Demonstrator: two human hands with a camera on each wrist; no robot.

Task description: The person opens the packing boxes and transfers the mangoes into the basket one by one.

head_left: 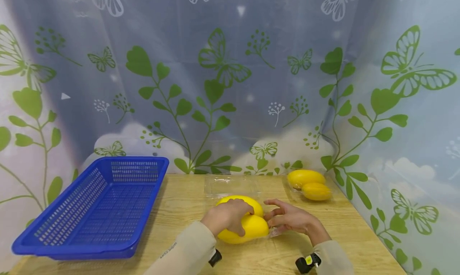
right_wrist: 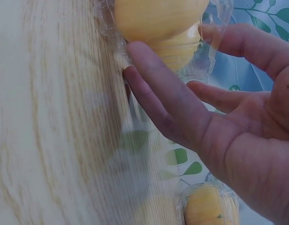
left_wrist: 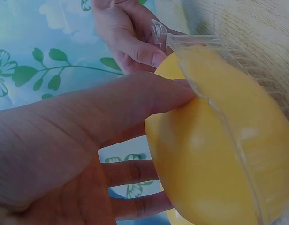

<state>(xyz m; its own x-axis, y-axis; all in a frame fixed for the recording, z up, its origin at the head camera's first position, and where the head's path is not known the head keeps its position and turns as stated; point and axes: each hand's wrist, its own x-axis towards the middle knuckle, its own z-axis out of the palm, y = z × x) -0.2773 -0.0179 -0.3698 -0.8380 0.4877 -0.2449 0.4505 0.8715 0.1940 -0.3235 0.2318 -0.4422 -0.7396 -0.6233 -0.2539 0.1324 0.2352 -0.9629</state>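
Note:
Two smooth yellow oval fruits lie side by side in a clear plastic box, its lid folded open toward the back. My left hand grips the near fruit from above. Its thumb presses the near side by the box's rim, while the fingers reach down toward the far fruit. At the box's right end is my right hand, fingers spread and loosely bent. In the right wrist view its fingertips are right at the plastic edge, with nothing enclosed between them.
A blue perforated plastic basket stands on the left of the wooden table. At the back right sits another clear box with two yellow fruits. A curtain printed with butterflies and leaves hangs behind.

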